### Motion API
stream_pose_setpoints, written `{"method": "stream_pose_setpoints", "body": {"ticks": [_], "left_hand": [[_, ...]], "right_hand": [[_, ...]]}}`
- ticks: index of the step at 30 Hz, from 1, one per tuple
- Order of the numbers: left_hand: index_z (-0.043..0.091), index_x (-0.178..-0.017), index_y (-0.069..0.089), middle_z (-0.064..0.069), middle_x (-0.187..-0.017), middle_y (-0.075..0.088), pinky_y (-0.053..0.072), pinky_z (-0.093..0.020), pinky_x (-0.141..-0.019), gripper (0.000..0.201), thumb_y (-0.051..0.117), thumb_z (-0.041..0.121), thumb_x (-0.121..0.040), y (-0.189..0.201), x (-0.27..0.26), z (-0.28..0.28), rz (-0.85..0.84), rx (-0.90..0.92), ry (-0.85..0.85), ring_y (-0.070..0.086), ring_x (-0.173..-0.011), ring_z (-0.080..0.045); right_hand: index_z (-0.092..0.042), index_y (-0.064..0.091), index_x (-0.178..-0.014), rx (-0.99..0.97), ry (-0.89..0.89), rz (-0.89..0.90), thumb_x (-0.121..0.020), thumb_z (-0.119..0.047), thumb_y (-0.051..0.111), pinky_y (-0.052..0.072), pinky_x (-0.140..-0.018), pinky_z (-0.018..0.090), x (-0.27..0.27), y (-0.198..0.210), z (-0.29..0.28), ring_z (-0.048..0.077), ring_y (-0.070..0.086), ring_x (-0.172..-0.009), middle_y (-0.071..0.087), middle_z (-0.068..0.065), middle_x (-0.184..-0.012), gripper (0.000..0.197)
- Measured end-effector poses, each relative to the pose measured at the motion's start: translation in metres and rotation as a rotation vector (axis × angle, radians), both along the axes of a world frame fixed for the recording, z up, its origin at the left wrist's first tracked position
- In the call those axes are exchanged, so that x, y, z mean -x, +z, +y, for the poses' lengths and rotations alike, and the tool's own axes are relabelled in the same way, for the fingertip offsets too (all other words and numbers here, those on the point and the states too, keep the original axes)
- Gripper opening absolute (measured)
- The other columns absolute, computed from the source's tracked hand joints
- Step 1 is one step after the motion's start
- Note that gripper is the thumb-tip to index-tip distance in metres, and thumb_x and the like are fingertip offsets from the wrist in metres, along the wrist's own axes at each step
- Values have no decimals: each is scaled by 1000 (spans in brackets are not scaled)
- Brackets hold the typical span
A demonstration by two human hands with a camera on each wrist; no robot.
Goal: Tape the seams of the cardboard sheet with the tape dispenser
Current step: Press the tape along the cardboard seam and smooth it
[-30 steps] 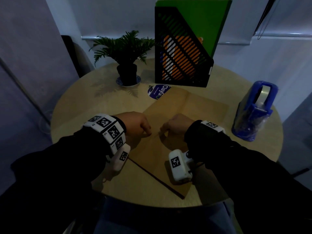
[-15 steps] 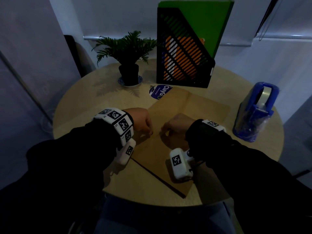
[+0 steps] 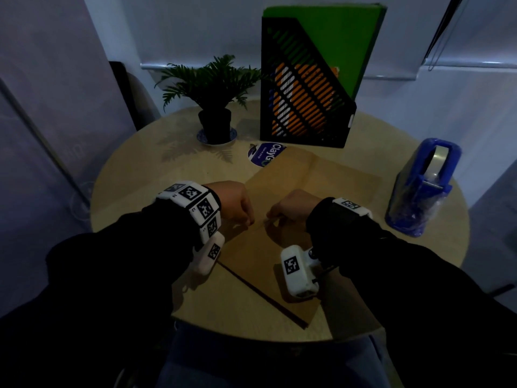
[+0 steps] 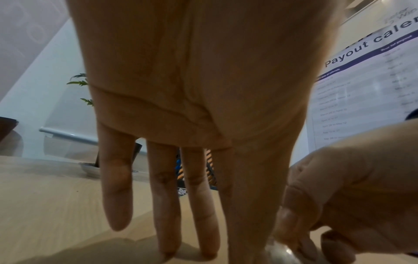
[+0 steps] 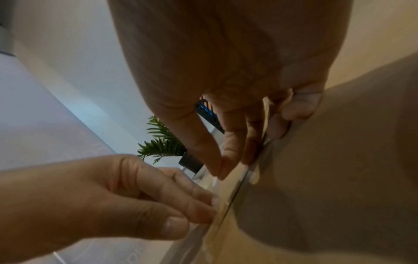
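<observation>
A brown cardboard sheet (image 3: pixel 321 177) lies flat on the round wooden table (image 3: pixel 154 169), with a crease running down its middle. My left hand (image 3: pixel 250 219) and right hand (image 3: pixel 270 219) sit close together over that crease. In the right wrist view a clear tape strip (image 5: pixel 226 200) stretches between them. The left hand (image 5: pixel 203 218) pinches one end of it with thumb and fingertips. The right hand (image 5: pixel 235 166) pinches the other end against the cardboard. The blue tape dispenser (image 3: pixel 422 186) stands at the table's right edge, away from both hands.
At the back of the table stand a potted plant (image 3: pixel 215 119) and a black mesh file holder (image 3: pixel 305 102) with a green folder in it. A round purple sticker (image 3: pixel 265 155) lies by the cardboard's far corner. A dark chair back (image 3: pixel 123 88) is behind the table on the left.
My left wrist has drifted slightly right and forward. Both hands have stayed close together over the crease, holding the tape.
</observation>
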State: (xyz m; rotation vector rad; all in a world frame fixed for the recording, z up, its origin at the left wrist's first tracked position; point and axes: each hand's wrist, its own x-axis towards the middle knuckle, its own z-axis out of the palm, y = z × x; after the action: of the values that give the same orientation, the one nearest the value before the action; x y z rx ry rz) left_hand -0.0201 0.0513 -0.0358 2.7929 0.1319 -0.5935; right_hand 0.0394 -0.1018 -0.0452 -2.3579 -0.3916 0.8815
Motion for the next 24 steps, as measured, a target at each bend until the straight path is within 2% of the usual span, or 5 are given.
{"method": "stream_pose_setpoints", "body": {"ticks": [5,9,16,21,24], "left_hand": [[22,-98,76,5,-115,70,49,-39,-99,16,66,22,-87,-2,-2,1,8,-5,-7,63,-107,-14],[21,-96,77,5,-113,71,49,-39,-98,14,67,24,-86,-2,-2,0,-4,2,12,64,-105,-14],[19,-89,78,2,-101,74,52,-40,-94,12,72,25,-82,3,-5,-7,-14,-1,79,67,-98,-17],[11,-94,78,-4,-102,74,53,-37,-91,20,74,26,-80,8,-9,-13,15,-14,115,67,-100,-22],[6,-100,75,-8,-107,72,48,-32,-78,31,74,30,-79,10,-11,-18,35,-60,122,65,-98,-25]], "right_hand": [[1,66,-113,-67,-29,22,-86,-18,64,52,-70,30,3,-6,5,17,55,-69,62,8,-88,33],[-2,71,-104,26,30,-23,-90,-28,61,42,-55,24,3,-2,5,15,51,-61,65,12,-92,32],[-10,57,-60,53,43,-59,-88,-24,64,36,-47,23,1,-5,5,16,45,-51,51,4,-62,32],[-12,53,-56,39,27,-59,-87,-24,66,35,-48,24,3,-3,4,15,44,-51,49,2,-59,35],[-11,55,-60,26,25,-55,-88,-22,64,35,-48,24,6,0,2,15,44,-52,50,3,-61,32]]}}
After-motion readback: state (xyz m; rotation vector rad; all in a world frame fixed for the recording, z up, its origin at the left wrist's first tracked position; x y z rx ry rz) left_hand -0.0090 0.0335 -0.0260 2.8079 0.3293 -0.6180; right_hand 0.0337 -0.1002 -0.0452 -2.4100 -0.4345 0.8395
